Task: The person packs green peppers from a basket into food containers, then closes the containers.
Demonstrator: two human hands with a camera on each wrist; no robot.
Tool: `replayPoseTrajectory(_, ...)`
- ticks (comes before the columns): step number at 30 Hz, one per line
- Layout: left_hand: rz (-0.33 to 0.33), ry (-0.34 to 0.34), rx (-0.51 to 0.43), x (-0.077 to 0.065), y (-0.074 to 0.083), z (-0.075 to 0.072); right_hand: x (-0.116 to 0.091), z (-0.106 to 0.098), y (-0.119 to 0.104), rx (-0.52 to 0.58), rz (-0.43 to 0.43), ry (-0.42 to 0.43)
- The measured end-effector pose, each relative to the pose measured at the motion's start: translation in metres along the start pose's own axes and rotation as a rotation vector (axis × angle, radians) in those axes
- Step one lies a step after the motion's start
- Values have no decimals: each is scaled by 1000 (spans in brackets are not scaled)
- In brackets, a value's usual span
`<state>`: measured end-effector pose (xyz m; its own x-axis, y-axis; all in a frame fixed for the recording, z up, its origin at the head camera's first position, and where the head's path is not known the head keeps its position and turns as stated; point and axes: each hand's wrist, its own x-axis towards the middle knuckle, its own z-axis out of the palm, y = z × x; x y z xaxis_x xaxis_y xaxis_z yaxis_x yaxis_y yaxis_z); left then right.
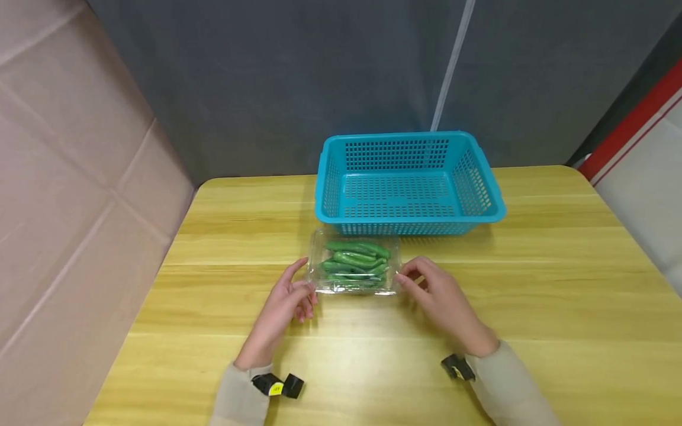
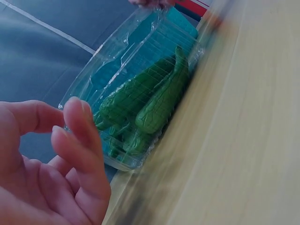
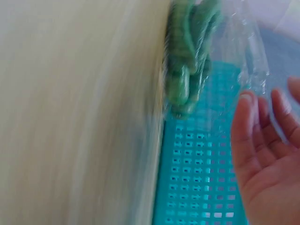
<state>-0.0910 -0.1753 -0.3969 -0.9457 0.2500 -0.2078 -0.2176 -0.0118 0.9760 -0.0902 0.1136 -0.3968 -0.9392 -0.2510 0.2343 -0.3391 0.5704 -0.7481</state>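
Observation:
A clear plastic box (image 1: pixel 354 284) lies at the middle of the table, its lid down over several long green peppers (image 1: pixel 357 258). Beside the box's left end is my left hand (image 1: pixel 285 302), thumb at the near corner and fingers loosely bent. At the opposite end, my right hand (image 1: pixel 439 296) has its thumb and index fingertips right at the near right corner. In the right wrist view the right thumb (image 3: pixel 244 126) stands apart from the other fingers. The peppers (image 2: pixel 140 98) show through the thin ribbed plastic in the left wrist view.
A blue perforated basket (image 1: pixel 410 220) stands just behind the box, near the table's back edge. The wooden table (image 1: pixel 559 284) meets a dark grey panel (image 1: pixel 266 89) at the back. A pale padded wall (image 1: pixel 80 177) runs along the left.

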Motion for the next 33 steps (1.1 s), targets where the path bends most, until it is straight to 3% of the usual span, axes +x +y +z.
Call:
replayPoseTrajectory(4,-3,4,3,-1,2,2,0,-2,2,139,221,-11)
replayPoseTrajectory(8,3,1,-7,-1,2,2,1,-2,7,405,372,-102)
replayPoseTrajectory(11,4,-5,-15,0,1,2,-1,-1,9,611,437,-202)
replayPoseTrajectory(17,1,-18,-39,4,-6,1,-4,3,13,833,460,-297)
replayPoseTrajectory(24,16,-63,-86,10,-22,-4,-5,9,15,873,457,-260)
replayPoseTrajectory(33,-4,-68,-107,9,-23,-2,-5,14,14,829,399,-230)
